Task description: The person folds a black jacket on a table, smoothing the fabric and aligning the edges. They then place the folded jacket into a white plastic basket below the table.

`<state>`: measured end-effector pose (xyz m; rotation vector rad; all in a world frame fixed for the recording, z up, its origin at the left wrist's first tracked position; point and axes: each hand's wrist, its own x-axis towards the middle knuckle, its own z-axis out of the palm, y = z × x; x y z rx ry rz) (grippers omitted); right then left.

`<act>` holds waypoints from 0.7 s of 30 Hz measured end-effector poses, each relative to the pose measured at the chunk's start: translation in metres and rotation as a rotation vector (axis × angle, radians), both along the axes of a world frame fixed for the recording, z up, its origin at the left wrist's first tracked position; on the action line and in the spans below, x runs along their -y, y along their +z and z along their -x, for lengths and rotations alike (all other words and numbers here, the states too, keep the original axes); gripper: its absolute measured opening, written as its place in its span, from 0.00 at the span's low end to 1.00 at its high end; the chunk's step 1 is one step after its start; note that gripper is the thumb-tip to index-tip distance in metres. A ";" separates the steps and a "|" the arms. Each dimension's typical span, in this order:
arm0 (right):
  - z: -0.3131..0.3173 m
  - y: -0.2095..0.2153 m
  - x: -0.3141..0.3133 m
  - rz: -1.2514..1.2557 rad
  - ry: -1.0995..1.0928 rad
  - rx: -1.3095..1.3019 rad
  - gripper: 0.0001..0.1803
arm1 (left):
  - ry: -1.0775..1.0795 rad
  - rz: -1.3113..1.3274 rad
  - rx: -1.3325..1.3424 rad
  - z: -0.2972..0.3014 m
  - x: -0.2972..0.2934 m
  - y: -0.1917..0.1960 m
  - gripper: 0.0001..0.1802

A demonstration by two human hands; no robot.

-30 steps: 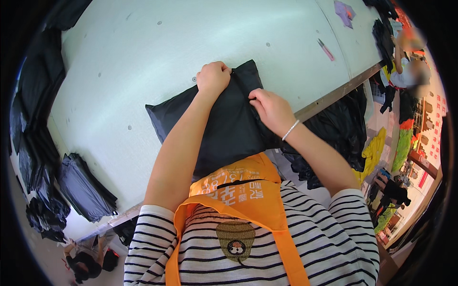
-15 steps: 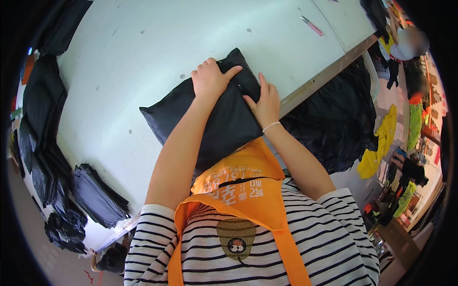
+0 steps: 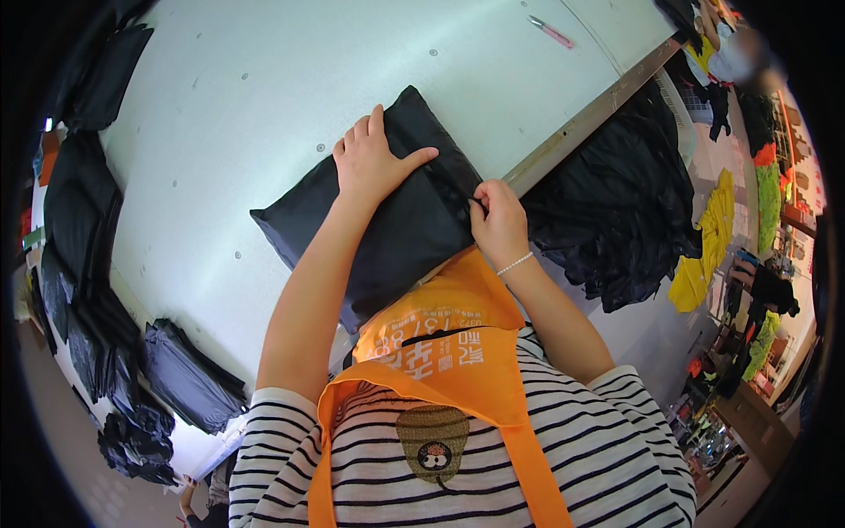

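Observation:
A black, squarish piece of smooth, layered fabric (image 3: 400,211) lies on the pale table in front of me, its near corner against my orange apron (image 3: 449,308). It looks like a flat cushion cover or a folded bundle; I cannot tell which. A seam or flap line runs across its right part. My left hand (image 3: 371,163) rests flat on its upper part, fingers and thumb spread. At its right corner, my right hand (image 3: 499,220) pinches the fabric's edge between thumb and fingers.
Pink-handled tweezers or a snipping tool (image 3: 552,33) lie far right on the table (image 3: 202,176). Black folded stacks (image 3: 189,374) line the left side. Beyond the right table edge (image 3: 590,114) sits a heap of black cloth (image 3: 616,211), with yellow cloth (image 3: 704,246) beside it.
My right hand has shifted down to the fabric's right corner and closed from spread fingers to a pinch. My left hand stays flat, moved slightly left and down. The fabric has shifted slightly left.

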<state>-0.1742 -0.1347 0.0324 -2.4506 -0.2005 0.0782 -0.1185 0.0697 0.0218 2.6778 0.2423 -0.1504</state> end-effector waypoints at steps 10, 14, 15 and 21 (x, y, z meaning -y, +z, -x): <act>-0.014 0.036 0.022 0.477 0.095 -0.412 0.08 | 0.051 -0.003 -0.027 0.002 0.006 -0.001 0.60; -0.001 0.065 -0.006 0.612 0.173 -0.210 0.08 | 0.089 0.054 -0.038 0.004 0.004 -0.008 0.60; 0.001 0.069 -0.013 0.646 0.207 -0.144 0.08 | 0.087 0.072 -0.057 0.003 0.001 -0.006 0.59; -0.003 0.022 -0.014 0.369 0.245 0.319 0.10 | 0.158 0.188 -0.114 -0.004 -0.010 -0.015 0.55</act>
